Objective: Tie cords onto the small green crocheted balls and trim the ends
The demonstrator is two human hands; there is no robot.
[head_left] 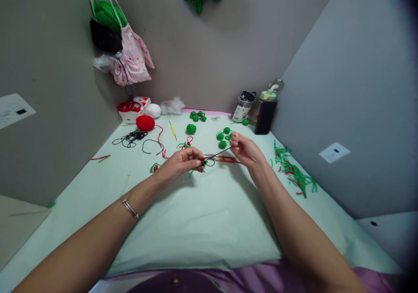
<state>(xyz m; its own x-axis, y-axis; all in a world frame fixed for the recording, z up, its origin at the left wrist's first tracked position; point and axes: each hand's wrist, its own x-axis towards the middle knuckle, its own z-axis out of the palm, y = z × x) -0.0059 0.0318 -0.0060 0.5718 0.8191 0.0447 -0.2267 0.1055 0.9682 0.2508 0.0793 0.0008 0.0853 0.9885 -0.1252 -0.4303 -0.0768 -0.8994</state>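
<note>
Between the thumb and fingers of my left hand (184,160) is a small green and red crochet piece (203,161), partly hidden by the fingers. A black cord (219,153) runs from it, with a small loop beside the piece. My right hand (243,148) pinches the other end of that cord and holds it taut, up and to the right. Beneath the cord lie red-handled scissors (227,159) on the pale green cloth (202,223). Another green and red piece (155,167) rests left of my left hand, and one with loose yarn ends (186,145) lies just behind it.
A red yarn ball (145,123), tangled black cord (130,138) and a yellow crochet hook (173,129) lie at the left. Green balls (222,144) sit behind my right hand. A phone (265,118) leans at the back right, near yarn scraps (295,171). Walls enclose the table.
</note>
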